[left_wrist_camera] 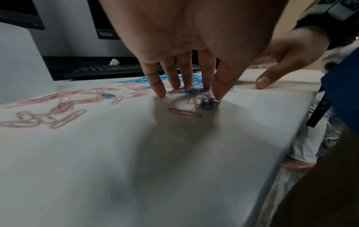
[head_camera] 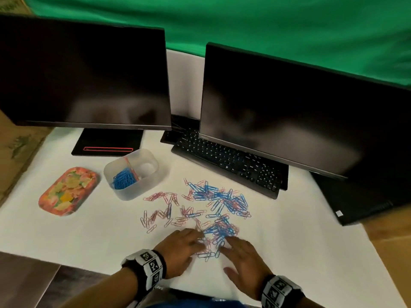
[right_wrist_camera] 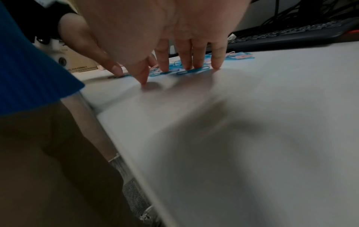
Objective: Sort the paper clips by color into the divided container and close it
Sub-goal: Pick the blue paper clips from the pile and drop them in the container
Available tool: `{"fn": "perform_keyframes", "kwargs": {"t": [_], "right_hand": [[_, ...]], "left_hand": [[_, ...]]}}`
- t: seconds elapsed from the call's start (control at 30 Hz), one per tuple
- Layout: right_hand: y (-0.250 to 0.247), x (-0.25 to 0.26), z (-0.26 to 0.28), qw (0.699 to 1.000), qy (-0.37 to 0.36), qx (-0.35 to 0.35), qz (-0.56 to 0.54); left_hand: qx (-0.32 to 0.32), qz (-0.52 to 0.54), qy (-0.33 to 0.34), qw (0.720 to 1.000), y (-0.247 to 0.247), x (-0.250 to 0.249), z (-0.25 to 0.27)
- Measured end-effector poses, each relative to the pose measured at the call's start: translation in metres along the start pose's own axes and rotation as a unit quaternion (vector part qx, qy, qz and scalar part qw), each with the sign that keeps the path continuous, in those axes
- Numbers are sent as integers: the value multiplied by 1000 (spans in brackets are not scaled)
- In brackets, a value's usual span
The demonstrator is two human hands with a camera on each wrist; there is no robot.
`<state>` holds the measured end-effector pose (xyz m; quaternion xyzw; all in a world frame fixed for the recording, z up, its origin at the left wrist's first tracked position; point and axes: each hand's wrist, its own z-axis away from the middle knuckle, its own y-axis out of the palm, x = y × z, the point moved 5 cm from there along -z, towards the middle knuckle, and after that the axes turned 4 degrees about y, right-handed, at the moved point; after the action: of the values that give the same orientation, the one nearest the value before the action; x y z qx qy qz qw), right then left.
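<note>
Blue and pink paper clips (head_camera: 213, 205) lie scattered over the white table. A translucent divided container (head_camera: 131, 172) stands to their upper left, with blue clips (head_camera: 124, 180) in its left compartment; the right compartment looks empty. Its leaf-patterned lid (head_camera: 67, 191) lies to the left. My left hand (head_camera: 185, 243) rests with straight, spread fingers on the near cluster of clips (left_wrist_camera: 196, 95). My right hand (head_camera: 240, 252) lies beside it, fingertips (right_wrist_camera: 200, 66) pressing on blue clips (right_wrist_camera: 192, 71). Neither hand holds a clip.
Two dark monitors (head_camera: 84, 74) (head_camera: 300, 112) stand at the back, with a black keyboard (head_camera: 229, 161) under the right one. A monitor base (head_camera: 106, 142) sits behind the container. The table's front edge (head_camera: 89, 262) runs close to my wrists.
</note>
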<state>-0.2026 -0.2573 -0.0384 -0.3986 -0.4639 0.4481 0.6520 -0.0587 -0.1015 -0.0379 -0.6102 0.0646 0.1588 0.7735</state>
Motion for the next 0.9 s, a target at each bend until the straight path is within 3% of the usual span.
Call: {"fn": "perform_keyframes", "kwargs": {"t": [0.23,0.33,0.43,0.67,0.9], "right_hand": [[5,-14,-5,992,62,53,95],[-10,-11,-7,997,38,-14,58],[-21,-3,-16,996,-18,-90,6],[-23,12,-46,989,-56,-124,64],[-21,16,-66,990,-80,-81,78]], "left_hand": [[-2,13,-65,998,-7,39,20],[-30,21,-86,996,-17,45,23],[-72,35,-65,995,-27,30,14],[9,53,-80,995,-21,-22,-30],[23,72,-139,987,-20,-10,-37]]}}
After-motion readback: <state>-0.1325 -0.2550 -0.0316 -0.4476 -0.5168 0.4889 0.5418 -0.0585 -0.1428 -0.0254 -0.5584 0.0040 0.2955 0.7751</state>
